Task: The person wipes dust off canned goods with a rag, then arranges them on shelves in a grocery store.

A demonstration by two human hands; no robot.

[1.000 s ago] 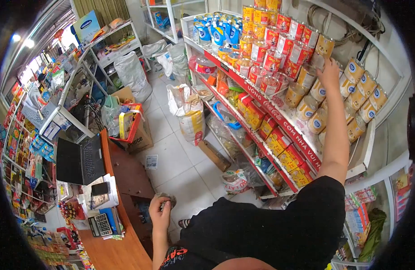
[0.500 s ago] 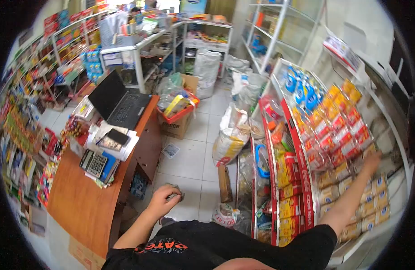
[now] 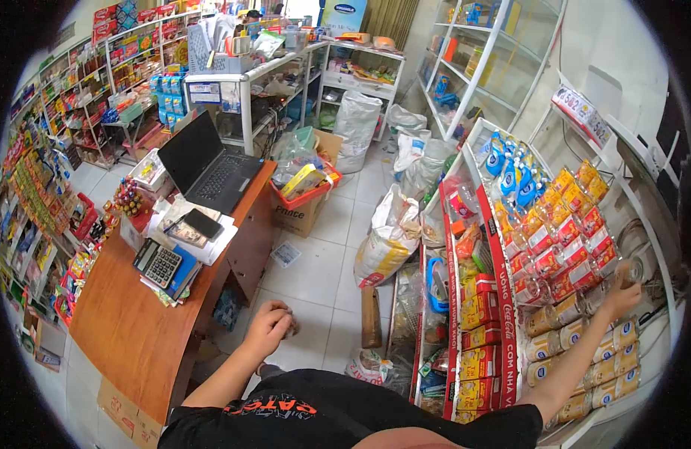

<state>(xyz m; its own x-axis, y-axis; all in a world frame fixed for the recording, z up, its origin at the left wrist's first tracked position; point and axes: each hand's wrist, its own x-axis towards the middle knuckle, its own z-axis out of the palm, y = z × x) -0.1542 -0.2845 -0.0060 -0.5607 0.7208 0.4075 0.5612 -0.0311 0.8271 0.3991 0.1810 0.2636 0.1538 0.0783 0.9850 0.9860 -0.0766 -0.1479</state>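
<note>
My left hand is closed round a small greyish-brown thing that I cannot make out, above the floor tiles right of the desk. My right hand reaches out to the far right, its fingers round a can with a silvery end, at the upper edge of the stacked cans. Below that hand lie gold and white cans in rows. Red and yellow cans are stacked to its left. Blue bottles stand behind them on the rack.
A wooden desk at left bears a laptop, a calculator and a phone. Sacks stand on the floor beside the red-edged shelf. A red basket rests on a carton.
The camera view has shifted slightly, moving shelves and desk lower in the picture. My right hand now shows with a can at its fingers. My left hand has moved a little left.
</note>
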